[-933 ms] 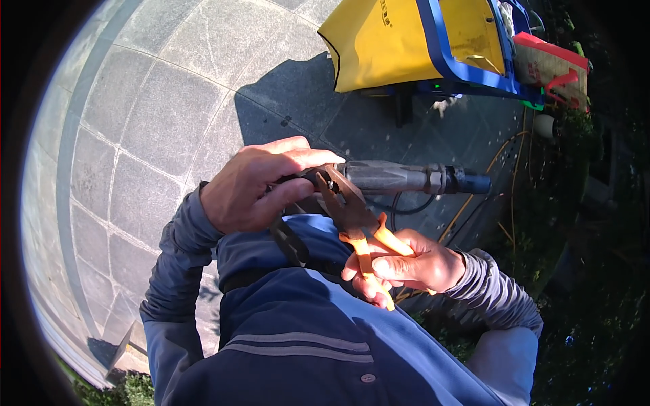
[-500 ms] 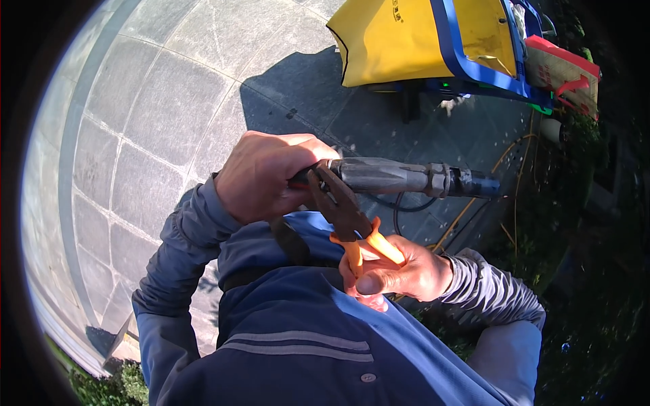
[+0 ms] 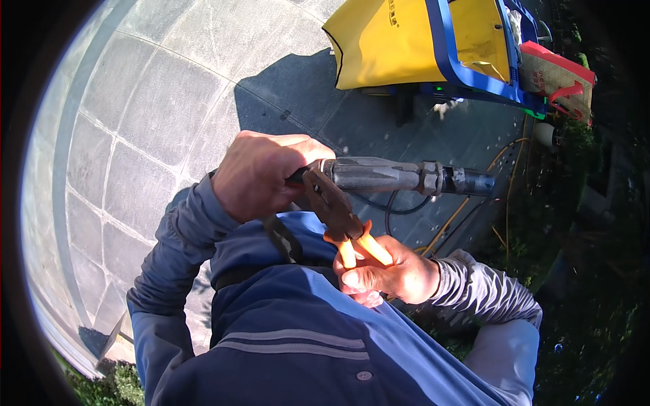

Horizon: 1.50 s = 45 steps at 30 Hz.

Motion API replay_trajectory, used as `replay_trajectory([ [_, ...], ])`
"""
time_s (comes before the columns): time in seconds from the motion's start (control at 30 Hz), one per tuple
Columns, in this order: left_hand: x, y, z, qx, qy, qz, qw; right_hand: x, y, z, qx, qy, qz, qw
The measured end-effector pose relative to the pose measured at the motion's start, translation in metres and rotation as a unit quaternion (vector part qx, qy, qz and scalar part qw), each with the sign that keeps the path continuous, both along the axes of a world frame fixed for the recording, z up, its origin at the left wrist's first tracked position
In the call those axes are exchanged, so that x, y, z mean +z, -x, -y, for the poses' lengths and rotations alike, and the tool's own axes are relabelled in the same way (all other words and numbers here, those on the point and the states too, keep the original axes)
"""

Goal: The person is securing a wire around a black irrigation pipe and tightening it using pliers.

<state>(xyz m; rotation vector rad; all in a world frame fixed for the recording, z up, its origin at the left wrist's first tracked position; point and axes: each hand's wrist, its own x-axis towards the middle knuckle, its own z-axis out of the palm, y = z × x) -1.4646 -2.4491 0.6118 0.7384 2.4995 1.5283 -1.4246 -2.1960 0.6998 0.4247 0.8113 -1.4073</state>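
My left hand [image 3: 261, 176] is wrapped round the dark end of a grey metal tube-shaped tool [image 3: 376, 174], which points to the right. The tool has a hex nut and a dark, worn tip; its held end is hidden in my fingers. My right hand [image 3: 393, 274] is closed on the orange handles of a pair of pliers [image 3: 337, 211] with rusty brown jaws. The jaws rest against or just in front of the tool beside my left fingers; I cannot tell if they grip it.
A yellow bag on a blue-framed cart [image 3: 440, 40] stands at the far right, with a red-edged box [image 3: 558, 81] beside it. A yellow hose [image 3: 467, 203] and dark hoses lie on the grey paving [image 3: 156, 101]. Plants grow along the right side.
The pliers' handles have come slightly closer together in my right hand, and the pliers have shifted a little left. My left hand keeps its hold on the tool.
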Motion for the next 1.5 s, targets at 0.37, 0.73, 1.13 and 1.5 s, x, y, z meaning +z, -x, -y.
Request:
replay_trajectory([
  [0.37,0.014,0.011,0.000,0.032,-0.155,0.068,0.985,-0.001,0.000,0.012,0.080,0.019,-0.322,0.943],
  [0.73,0.007,0.010,0.016,0.048,-0.495,0.113,0.860,-0.035,-0.035,0.006,-0.114,-0.092,-0.306,0.941],
  [1.13,0.032,0.016,0.009,0.015,-0.549,0.233,0.802,-0.068,0.002,0.084,-0.319,-0.100,-0.450,0.828],
  [1.5,0.037,0.012,-0.001,0.035,-0.587,0.243,0.771,-0.084,0.019,0.114,-0.391,0.022,-0.383,0.837],
])
